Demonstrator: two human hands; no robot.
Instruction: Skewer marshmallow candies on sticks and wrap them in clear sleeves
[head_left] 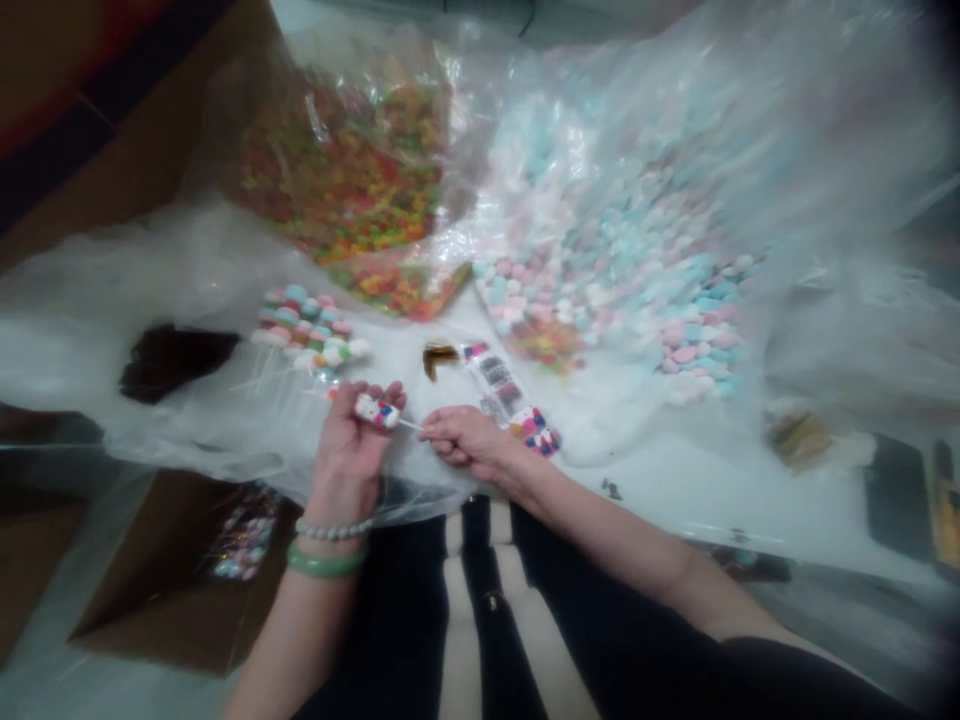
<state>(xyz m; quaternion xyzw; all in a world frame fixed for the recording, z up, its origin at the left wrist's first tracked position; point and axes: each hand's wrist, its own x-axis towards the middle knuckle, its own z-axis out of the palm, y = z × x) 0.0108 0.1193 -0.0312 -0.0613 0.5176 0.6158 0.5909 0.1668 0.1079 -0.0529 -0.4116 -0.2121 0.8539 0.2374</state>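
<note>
The left hand (346,448) closes around a light, soft candy pop (376,410). The right hand (466,442) pinches its thin stick (409,425) at 3 o'clock, the firmest place to hold.

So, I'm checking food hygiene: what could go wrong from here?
The bare left hand and right hand work close to unwrapped marshmallow pops, so a touch could soil them. The wrapped pop might slip off its thin stick. Loose marshmallows could spill from the open plastic bag.
</note>
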